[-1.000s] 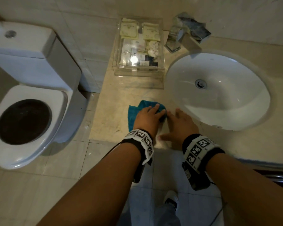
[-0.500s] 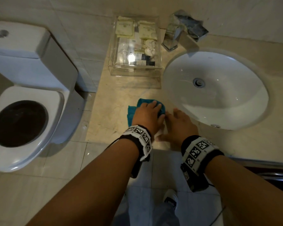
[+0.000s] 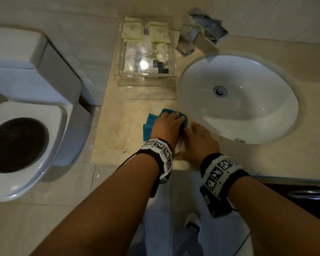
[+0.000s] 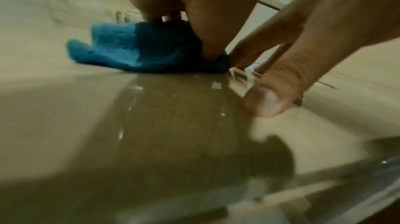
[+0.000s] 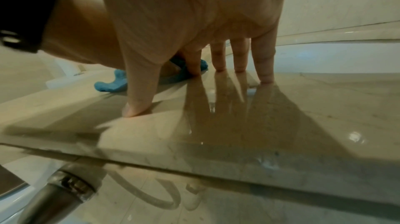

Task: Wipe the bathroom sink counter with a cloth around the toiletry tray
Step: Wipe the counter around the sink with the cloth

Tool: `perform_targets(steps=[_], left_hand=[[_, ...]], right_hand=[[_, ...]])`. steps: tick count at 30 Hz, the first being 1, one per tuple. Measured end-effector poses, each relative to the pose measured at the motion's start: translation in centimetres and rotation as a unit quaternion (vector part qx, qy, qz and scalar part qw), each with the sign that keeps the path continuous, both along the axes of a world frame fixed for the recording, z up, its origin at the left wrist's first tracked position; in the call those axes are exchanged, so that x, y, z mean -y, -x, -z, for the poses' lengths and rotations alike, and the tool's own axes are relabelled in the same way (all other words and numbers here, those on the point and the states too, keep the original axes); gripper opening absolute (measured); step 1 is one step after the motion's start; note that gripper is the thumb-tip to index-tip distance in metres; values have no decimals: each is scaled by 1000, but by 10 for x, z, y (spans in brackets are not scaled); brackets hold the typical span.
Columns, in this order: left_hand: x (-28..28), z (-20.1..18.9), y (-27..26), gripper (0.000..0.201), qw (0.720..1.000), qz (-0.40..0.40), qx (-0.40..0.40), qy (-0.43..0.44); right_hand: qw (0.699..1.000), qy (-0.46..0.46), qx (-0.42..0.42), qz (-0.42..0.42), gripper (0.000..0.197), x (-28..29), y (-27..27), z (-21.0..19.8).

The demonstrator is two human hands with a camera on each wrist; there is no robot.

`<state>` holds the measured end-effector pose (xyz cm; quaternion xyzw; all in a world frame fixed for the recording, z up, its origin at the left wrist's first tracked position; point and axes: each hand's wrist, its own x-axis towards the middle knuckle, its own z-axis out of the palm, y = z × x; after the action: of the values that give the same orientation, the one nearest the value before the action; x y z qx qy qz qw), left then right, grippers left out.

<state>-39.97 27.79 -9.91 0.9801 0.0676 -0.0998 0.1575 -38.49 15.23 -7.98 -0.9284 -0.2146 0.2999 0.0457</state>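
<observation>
A blue cloth (image 3: 148, 124) lies on the beige marble counter (image 3: 118, 137), a little in front of the clear toiletry tray (image 3: 146, 82) and just left of the sink. My left hand (image 3: 166, 126) rests on top of the cloth (image 4: 121, 51) and presses it down with fingers and thumb. My right hand (image 3: 199, 141) sits right beside it, fingers spread, their tips and the thumb planted on the bare counter (image 5: 303, 107). It holds nothing. The index finger touches the cloth's edge (image 5: 110, 85). The counter surface near both hands looks wet and shiny.
The white oval sink (image 3: 248, 126) lies right of the hands, with a chrome faucet (image 3: 198, 32) behind it by the wall. A toilet (image 3: 59, 126) stands left of the counter's end. A metal rail (image 3: 310, 193) runs under the counter's front edge.
My left hand has pushed the cloth slightly farther from the front edge, toward the tray. The right hand has stayed planted in place.
</observation>
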Motion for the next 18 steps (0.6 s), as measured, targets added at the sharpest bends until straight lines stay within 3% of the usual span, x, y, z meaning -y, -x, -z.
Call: perform_targets(steps=[3,7,9,15,18], left_hand=[[-14,2,7,48,1000,2,20,3],[-62,-10,5,47,993,-118,-8,-17],[-66,-12,4,48,990,-136,-28,-41],[-11,1,5,49,1000,-13,-15,2],[-11,3,3,48,1000,-2,-20,19]], right_hand=[[1000,8,-11,1,108,0,0,-3],[999,16,-37,6,112,1,1,-7],[999,16,-39,8,112,0,1,-7],[1000,13,-13,3,110,-3,1,-4],[1000,18,-12,4,112,-4,1,-4]])
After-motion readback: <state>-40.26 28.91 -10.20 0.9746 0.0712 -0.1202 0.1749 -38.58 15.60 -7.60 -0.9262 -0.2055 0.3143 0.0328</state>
